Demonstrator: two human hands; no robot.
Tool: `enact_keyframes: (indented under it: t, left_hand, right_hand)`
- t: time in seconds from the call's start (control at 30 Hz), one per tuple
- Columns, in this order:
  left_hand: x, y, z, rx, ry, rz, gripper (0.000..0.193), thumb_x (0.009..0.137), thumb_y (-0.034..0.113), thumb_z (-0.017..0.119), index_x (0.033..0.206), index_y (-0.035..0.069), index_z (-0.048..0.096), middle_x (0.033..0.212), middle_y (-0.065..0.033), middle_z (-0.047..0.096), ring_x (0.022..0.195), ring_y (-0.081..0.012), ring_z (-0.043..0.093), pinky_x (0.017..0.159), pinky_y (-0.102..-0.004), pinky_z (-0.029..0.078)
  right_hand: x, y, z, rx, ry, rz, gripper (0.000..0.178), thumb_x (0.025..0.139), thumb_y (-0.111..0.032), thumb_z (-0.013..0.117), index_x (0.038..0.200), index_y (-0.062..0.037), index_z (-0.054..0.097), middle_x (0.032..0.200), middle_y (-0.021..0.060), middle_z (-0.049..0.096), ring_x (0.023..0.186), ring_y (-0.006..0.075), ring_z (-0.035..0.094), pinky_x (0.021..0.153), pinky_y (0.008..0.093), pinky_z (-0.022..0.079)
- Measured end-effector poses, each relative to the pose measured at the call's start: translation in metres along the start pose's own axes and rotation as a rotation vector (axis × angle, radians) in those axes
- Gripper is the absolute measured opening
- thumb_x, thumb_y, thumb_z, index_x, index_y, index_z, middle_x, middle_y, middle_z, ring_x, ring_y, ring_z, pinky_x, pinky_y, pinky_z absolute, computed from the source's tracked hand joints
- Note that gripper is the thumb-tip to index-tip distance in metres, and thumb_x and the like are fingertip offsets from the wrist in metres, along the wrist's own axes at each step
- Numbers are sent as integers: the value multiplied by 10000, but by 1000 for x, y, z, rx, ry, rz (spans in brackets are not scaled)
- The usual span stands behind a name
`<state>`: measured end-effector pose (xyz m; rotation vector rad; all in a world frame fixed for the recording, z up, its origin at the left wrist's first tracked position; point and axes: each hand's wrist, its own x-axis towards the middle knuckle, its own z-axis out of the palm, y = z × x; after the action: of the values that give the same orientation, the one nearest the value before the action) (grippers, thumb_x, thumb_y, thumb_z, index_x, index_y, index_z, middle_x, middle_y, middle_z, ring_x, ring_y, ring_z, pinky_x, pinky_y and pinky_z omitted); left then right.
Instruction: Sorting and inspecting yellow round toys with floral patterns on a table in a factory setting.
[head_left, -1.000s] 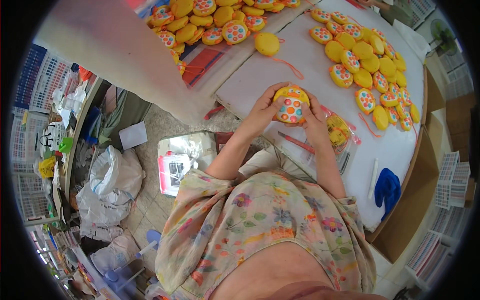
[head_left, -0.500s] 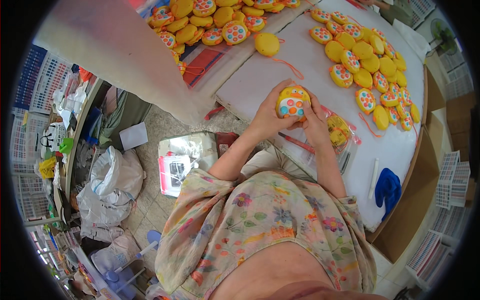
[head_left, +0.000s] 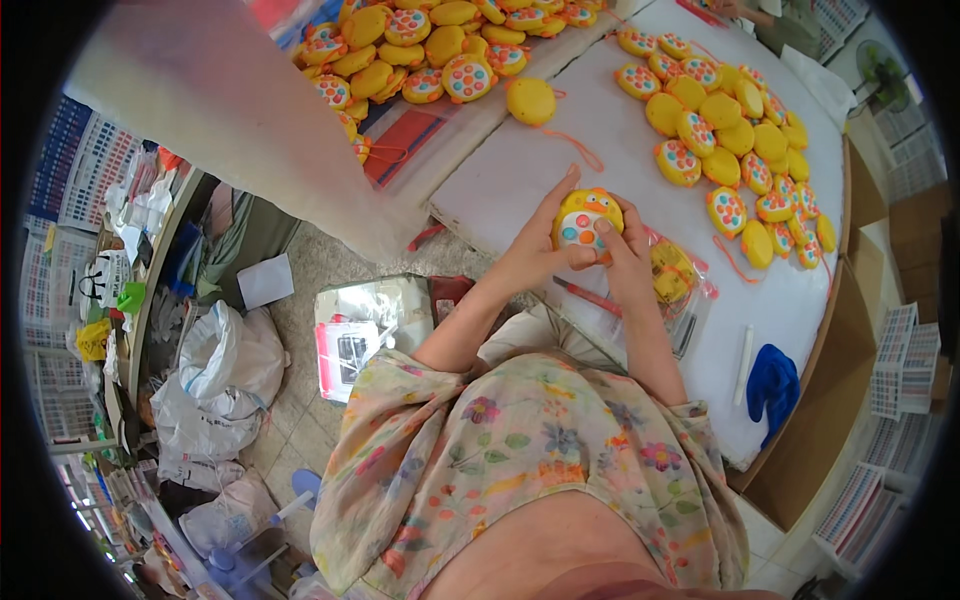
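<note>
Between my hands is a yellow duck-faced toy (head_left: 588, 222), its white front dotted with coloured round buttons facing up. My left hand (head_left: 538, 243) supports its left side, thumb along the lower edge and a finger stretched upward. My right hand (head_left: 627, 258) grips the right side, with the thumb on the buttons. The fingers behind the toy are hidden. Close to my right wrist lies a clear package (head_left: 672, 275) with a yellow item inside. A single yellow toy (head_left: 531, 101) with an orange cord rests face down beyond my hands.
Many like toys lie in a cluster (head_left: 722, 140) on the white table (head_left: 500, 180) at right, and in a heap (head_left: 400, 55) at the far left. A blue cloth-like item (head_left: 774, 388) and a white stick (head_left: 744, 365) are at the right. White bags (head_left: 235, 350) stand on the floor.
The toy has tipped slightly and sits a little lower. My right thumb has moved onto its buttons, while my left fingers have loosened and stretched upward. The view has shifted slightly.
</note>
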<state>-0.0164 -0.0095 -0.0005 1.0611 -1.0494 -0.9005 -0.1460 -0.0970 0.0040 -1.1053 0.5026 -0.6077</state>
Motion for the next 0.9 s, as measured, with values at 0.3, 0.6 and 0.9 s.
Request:
enact_keyframes:
  t: [0.3, 0.6, 0.9]
  left_hand:
    - [1, 5, -1, 422, 19, 38, 877, 730, 107, 722, 1438, 66, 205, 1374, -172, 358, 1222, -225, 408, 969, -319, 396]
    - [3, 8, 3, 6, 153, 75, 628, 898, 179, 572, 1420, 54, 246, 1368, -163, 369, 1250, -223, 380, 1016, -325, 339]
    - [1, 18, -4, 660, 275, 510, 323, 957, 274, 440, 1149, 24, 507, 1127, -139, 533, 1021, -261, 522, 828, -376, 440]
  right_hand:
    - [2, 8, 1, 103, -81, -84, 569, 961, -453, 373, 1410, -119, 273, 1295, 74, 439, 1075, 168, 542, 739, 272, 536]
    - [-2, 2, 9, -122, -133, -289, 580, 927, -168, 512, 1430, -106, 229, 1368, 88, 375, 1187, 220, 471, 907, 342, 481]
    - [-23, 33, 14, -17, -319, -80, 655, 873, -182, 604, 1407, -84, 237, 1231, 71, 444, 1073, 168, 509, 856, 292, 473]
